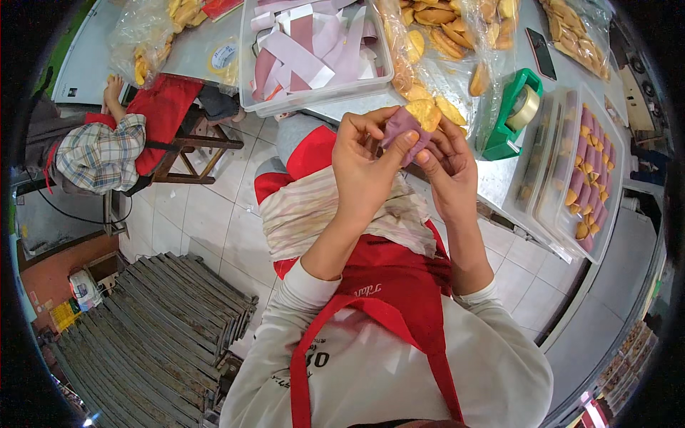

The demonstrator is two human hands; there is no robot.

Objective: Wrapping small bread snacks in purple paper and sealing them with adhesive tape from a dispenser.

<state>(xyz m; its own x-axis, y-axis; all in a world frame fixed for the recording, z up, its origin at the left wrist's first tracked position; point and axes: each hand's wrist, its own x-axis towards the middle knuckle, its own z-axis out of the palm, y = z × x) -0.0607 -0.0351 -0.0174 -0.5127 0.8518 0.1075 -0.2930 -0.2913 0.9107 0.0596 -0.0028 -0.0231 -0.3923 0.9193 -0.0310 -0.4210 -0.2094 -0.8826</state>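
My left hand (364, 166) and my right hand (454, 171) are raised over my lap, at the near edge of the metal table. Between them they hold a golden-yellow snack piece (424, 113) with a strip of purple paper (396, 124) around its lower part. Its yellow top sticks out above the paper. My left thumb presses on the paper's front, and my right thumb is at its lower right edge. The fingers behind the piece are partly hidden. Just beyond my right hand, another yellow piece (449, 110) lies on the table.
A clear plastic tub (316, 97) of paper strips stands ahead, beside open bags of snack pieces (444, 27). To the right are a green tape dispenser (500, 125), a phone (541, 53) and a tray of wrapped pieces (588, 176). Another person (101, 152) sits at left.
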